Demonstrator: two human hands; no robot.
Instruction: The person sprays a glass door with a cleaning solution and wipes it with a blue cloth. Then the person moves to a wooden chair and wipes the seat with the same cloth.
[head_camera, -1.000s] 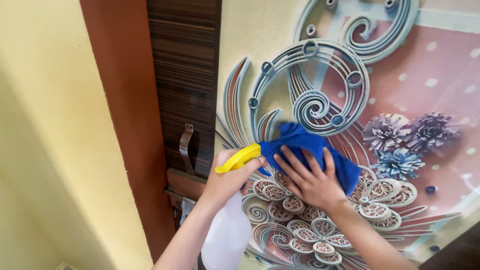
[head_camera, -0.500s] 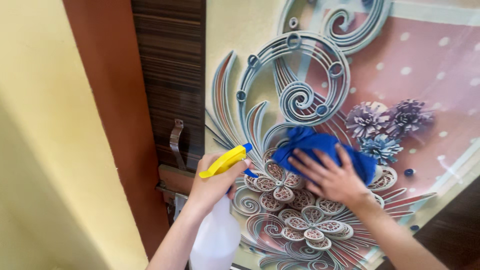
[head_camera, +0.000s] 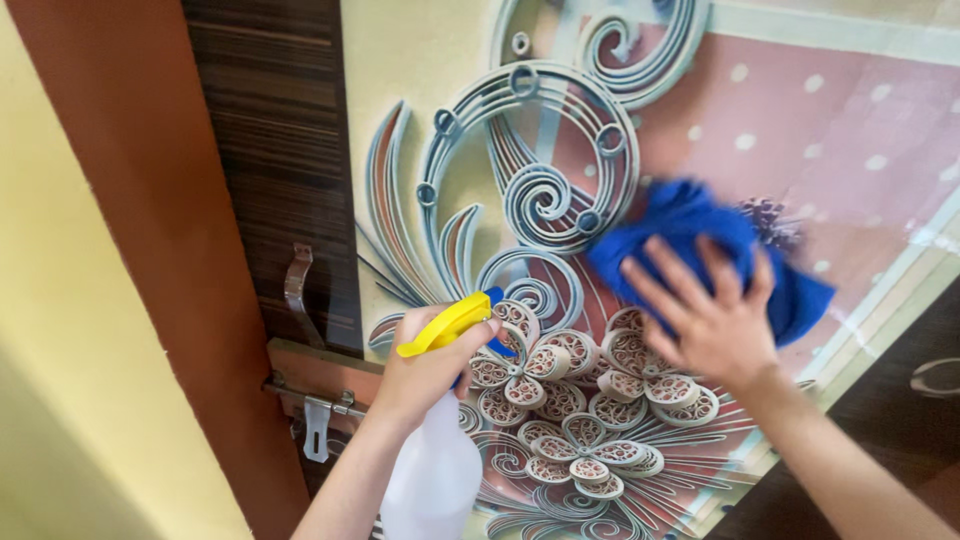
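A blue cloth (head_camera: 700, 240) is being pressed flat against a decorated door panel (head_camera: 800, 120) by the right hand (head_camera: 712, 322). The fingers (head_camera: 655, 290) of that hand are being held spread apart and laid over the lower part of the cloth, so that the cloth is being pinned to the panel rather than gripped in a fist. The cloth is lying toward the right side of the panel, just right of a large pale blue spiral ornament (head_camera: 535, 160) and partly over a small purple flower motif (head_camera: 770, 220).

A spray bottle (head_camera: 432, 475) with a translucent white body is being held upright in the left hand (head_camera: 425, 370), near the lower left corner of the panel. The fingers of the left hand are being kept wrapped and clamped around the bottle's neck, just below the yellow trigger head (head_camera: 445, 325), whose blue nozzle (head_camera: 493, 296) is being pointed at the panel. The two hands are being kept apart, with a cluster of cream and brown rolled-paper flowers (head_camera: 570, 400) showing between and beneath them.

To the left of the panel, a dark striped wooden strip (head_camera: 270, 150) is being bordered by a reddish brown frame (head_camera: 150, 200) and a yellow wall (head_camera: 60, 380). A metal latch (head_camera: 318, 425) and a bent metal hook (head_camera: 295, 290) are being seen on the strip's lower part.
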